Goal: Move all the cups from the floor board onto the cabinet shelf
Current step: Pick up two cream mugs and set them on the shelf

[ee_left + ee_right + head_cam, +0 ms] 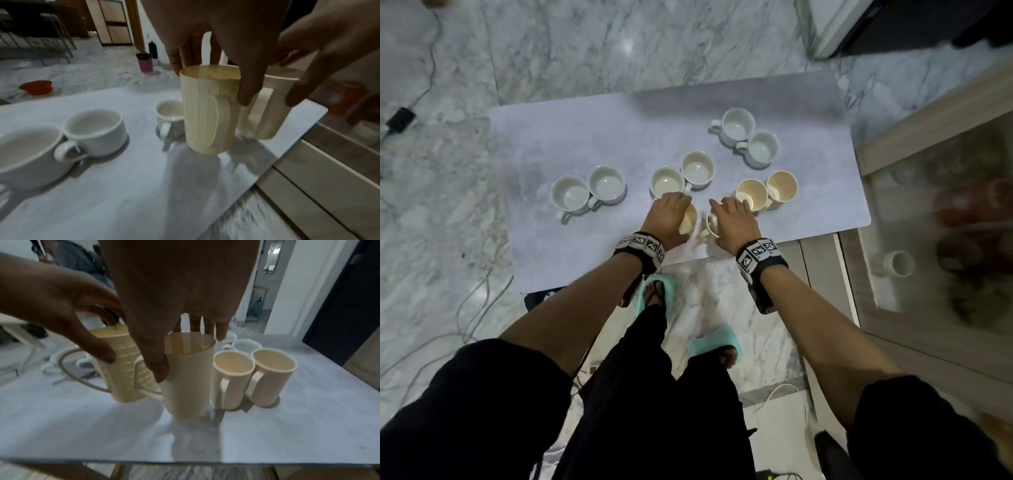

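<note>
While both hands grip tall mugs, left hand [667, 214] w/ ribbed mug [207, 112], right hand [731, 219] w/ plain mug [187, 378], barely off the board [592, 137], approx. eight cups [589, 190] wait; cabinet [928, 212] at right.

Floor [585, 51]: polished marble, glossy w/ light glare, grey veins. Floor board [585, 137]: matt, pale grey mottled, smooth. White cups [96, 129]: glazed ceramic look, glossy, smooth. Ribbed cream mug [205, 113]: looks plastic, semi-matt, grid/ridge texture. Plain cream mug [188, 378]: same plastic look, smooth, matt. Cabinet [887, 144]: light wood-grain frame, glass pane w/ reflections. Wrist bands [640, 245]: black fabric, printed marker tiles. Slippers [714, 337]: teal, rubbery matt.
</note>
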The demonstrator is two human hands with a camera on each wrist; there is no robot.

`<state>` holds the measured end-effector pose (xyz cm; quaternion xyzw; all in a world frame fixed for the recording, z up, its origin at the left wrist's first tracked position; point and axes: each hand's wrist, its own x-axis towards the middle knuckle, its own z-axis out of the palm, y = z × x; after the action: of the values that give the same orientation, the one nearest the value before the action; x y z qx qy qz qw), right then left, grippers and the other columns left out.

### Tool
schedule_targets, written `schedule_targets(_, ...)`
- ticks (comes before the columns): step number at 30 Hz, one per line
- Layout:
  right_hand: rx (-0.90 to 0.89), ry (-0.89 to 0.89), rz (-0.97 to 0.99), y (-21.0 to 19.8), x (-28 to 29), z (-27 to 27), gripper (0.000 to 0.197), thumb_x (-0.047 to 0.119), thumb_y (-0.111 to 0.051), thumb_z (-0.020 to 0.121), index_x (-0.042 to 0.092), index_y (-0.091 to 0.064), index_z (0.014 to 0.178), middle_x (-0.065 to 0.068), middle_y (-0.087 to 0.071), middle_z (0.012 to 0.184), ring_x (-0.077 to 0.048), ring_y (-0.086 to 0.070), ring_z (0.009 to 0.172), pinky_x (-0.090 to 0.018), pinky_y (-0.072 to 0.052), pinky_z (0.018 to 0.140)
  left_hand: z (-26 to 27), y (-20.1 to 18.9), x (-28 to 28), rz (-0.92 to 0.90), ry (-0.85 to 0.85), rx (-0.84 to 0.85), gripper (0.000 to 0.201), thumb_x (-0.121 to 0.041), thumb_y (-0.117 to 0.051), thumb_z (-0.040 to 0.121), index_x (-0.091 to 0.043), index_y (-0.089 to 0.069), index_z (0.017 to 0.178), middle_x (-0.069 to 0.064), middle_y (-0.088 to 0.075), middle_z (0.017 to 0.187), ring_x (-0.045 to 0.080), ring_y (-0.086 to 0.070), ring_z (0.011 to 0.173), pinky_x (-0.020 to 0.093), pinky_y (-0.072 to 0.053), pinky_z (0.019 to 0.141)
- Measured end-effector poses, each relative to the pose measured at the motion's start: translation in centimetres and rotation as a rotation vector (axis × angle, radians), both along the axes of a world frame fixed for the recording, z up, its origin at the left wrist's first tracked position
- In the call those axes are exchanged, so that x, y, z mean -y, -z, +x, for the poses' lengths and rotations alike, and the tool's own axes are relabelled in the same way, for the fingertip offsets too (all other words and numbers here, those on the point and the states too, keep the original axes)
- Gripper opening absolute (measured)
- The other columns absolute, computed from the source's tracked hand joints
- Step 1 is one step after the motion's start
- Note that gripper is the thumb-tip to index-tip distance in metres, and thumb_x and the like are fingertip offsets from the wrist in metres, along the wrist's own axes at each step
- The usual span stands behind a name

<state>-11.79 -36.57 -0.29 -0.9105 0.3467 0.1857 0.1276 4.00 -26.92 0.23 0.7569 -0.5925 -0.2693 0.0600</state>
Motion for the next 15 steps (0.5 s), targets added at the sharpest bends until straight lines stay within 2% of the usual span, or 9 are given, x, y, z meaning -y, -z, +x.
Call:
schedule_targets(2,0.048,0.063,0.055,-2.9,0.9,-0.7,0.083,0.021,-0.073,0.074,0.020,-0.032,0.146,-0.011,-0.042,0.137,-0.035,-0.044,0.123,-0.045,-0.044,0.097,0.1,-2.5,0.9,0.031,-0.038,0.001,0.086,-0.035,-0.079,0.064,-0.011,-0.044,0.138,0.016,-0.045,0.139,0.036,-0.039,0.130,0.044,-0.038,0.105)
schedule_targets(3,0.061,0.103,0.076,-4.3,1.4,-1.1,0.084,0.022,-0.073,0.074,0.021,-0.031,0.147,-0.011,-0.041,0.138,-0.036,-0.044,0.122,-0.046,-0.047,0.091,0.2,-3.7,1.3,0.052,-0.051,0.005,0.087,-0.038,-0.079,0.063,-0.015,-0.042,0.139,0.015,-0.045,0.139,0.035,-0.037,0.130,0.043,-0.038,0.106)
schedule_targets(7,0.079,0.233,0.138,-12.2,5.2,-3.7,0.096,0.027,-0.083,0.067,0.025,-0.029,0.146,-0.013,-0.039,0.142,-0.039,-0.042,0.126,-0.048,-0.045,0.098,-1.7,-10.8,5.0,0.055,-0.032,0.015,0.089,-0.043,-0.083,0.061,-0.016,-0.044,0.137,0.013,-0.050,0.133,0.035,-0.041,0.123,0.044,-0.041,0.101)
schedule_targets(11,0.099,0.267,0.077,-21.0,8.7,-7.9,0.088,0.030,-0.085,0.064,0.025,-0.039,0.139,-0.013,-0.044,0.136,-0.038,-0.046,0.123,-0.044,-0.045,0.098,-5.8,-19.5,9.2,-0.044,-0.007,0.020,0.089,-0.040,-0.087,0.056,-0.020,-0.050,0.134,0.012,-0.054,0.133,0.034,-0.048,0.122,0.043,-0.043,0.102)
schedule_targets(15,0.123,0.273,-0.041,-31.7,11.7,-13.2,0.085,0.035,-0.086,0.061,0.023,-0.047,0.135,-0.014,-0.052,0.133,-0.034,-0.055,0.119,-0.037,-0.046,0.095,-10.9,-29.1,13.3,-0.116,0.040,0.007,0.085,-0.035,-0.087,0.061,-0.019,-0.049,0.135,0.009,-0.053,0.138,0.031,-0.049,0.126,0.036,-0.042,0.104)
